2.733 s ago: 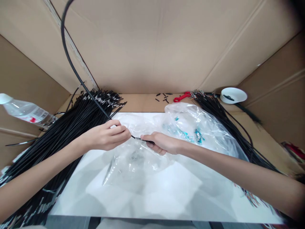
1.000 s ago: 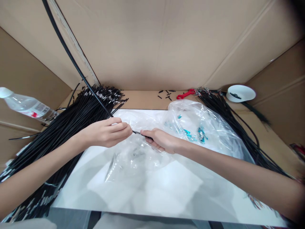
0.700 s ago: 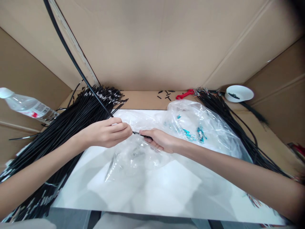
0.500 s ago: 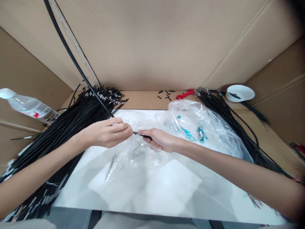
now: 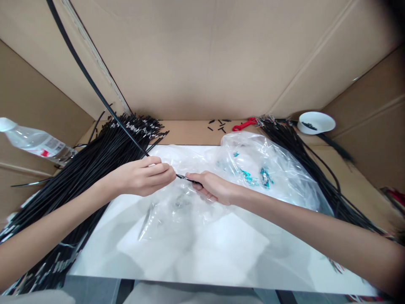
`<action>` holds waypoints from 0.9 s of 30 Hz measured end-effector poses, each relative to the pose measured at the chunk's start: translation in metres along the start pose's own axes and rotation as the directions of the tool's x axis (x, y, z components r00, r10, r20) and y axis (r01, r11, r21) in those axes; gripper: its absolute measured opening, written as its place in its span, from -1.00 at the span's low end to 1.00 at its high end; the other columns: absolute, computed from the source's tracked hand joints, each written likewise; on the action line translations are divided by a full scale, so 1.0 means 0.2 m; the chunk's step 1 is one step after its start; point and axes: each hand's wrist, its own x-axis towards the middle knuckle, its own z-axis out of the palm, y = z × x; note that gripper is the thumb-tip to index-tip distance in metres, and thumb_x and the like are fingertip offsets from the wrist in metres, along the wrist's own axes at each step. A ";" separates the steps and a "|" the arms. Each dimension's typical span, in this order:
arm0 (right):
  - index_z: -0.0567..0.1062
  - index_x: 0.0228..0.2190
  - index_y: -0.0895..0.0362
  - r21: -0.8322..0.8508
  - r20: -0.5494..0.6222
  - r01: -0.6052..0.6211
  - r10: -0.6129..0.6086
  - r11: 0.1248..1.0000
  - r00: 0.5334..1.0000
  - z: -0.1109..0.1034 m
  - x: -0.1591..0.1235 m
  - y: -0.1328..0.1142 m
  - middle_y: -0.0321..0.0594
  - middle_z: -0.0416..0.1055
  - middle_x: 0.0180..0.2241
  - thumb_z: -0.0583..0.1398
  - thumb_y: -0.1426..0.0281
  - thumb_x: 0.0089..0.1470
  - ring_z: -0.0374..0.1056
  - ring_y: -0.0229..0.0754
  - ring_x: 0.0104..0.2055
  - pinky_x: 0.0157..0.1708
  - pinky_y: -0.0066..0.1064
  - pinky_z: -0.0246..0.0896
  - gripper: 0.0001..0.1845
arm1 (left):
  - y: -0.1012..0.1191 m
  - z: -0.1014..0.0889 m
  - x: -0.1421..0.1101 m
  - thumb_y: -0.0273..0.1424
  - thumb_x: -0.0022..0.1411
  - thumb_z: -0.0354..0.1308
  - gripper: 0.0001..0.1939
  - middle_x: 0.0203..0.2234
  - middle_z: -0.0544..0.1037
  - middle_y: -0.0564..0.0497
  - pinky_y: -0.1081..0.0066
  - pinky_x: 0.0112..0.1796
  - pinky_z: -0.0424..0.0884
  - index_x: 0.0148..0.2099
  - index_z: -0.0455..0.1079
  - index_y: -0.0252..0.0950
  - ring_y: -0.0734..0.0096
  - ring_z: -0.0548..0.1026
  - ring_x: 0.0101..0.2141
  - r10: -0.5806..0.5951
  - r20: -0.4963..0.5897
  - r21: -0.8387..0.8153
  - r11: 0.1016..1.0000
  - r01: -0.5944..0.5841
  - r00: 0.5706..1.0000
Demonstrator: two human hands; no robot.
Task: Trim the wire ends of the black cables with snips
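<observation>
My left hand [image 5: 141, 178] is closed around the end of a long black cable [image 5: 95, 88] that arcs up and away to the upper left. My right hand [image 5: 213, 187] is pinched on a small dark sleeve [image 5: 190, 180] at the cable's tip, right beside my left fingertips. Both hands hover over a crumpled clear plastic bag [image 5: 177, 202] lying on the white work surface [image 5: 202, 253].
A thick pile of black cables [image 5: 79, 177] lies on the left, another bundle [image 5: 303, 156] on the right. A bigger clear bag with teal parts [image 5: 259, 173], a red tool [image 5: 242, 125], loose black bits [image 5: 218, 125], a white bowl [image 5: 317, 122] and a water bottle [image 5: 34, 143] stand inside cardboard walls.
The hands stay joined at the cable tip, with my right fingers shifting slightly along it. The cable's arc leans further left and the view moved a little.
</observation>
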 end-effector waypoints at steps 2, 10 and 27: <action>0.14 -0.63 0.10 0.005 0.003 0.004 -0.004 1.000 1.000 0.00 0.00 0.00 -0.50 -0.10 -0.73 0.04 0.18 0.35 -0.24 -0.44 -0.73 -0.73 -0.50 -0.34 -0.48 | 0.01 0.00 0.00 -0.59 0.47 -0.10 -0.70 -0.33 0.57 0.06 0.36 -0.20 0.35 -0.17 0.45 -0.29 0.46 0.46 -0.29 -0.001 -0.008 -0.006 1.000 0.001 1.000; 0.15 -0.66 0.11 -0.043 -0.036 0.021 -0.022 0.999 0.999 0.01 0.02 0.00 -0.47 -0.06 -0.75 0.05 0.20 0.34 -0.19 -0.44 -0.75 -0.74 -0.50 -0.30 -0.46 | 0.01 0.01 -0.01 -0.59 0.48 -0.08 -0.70 -0.32 0.58 0.06 0.34 -0.21 0.34 -0.19 0.47 -0.31 0.47 0.47 -0.30 -0.003 0.002 0.003 1.000 0.003 1.000; 0.35 -0.52 0.17 -0.017 0.093 -0.035 0.036 0.999 0.995 -0.04 -0.01 -0.03 -0.54 -0.18 -0.75 0.01 0.08 0.35 -0.34 -0.43 -0.71 -0.75 -0.54 -0.39 -0.47 | 0.00 0.00 -0.07 -0.58 0.48 -0.07 -0.69 -0.29 0.59 0.03 0.33 -0.20 0.34 -0.17 0.52 -0.34 0.44 0.47 -0.24 -0.013 0.020 0.003 1.000 0.013 1.000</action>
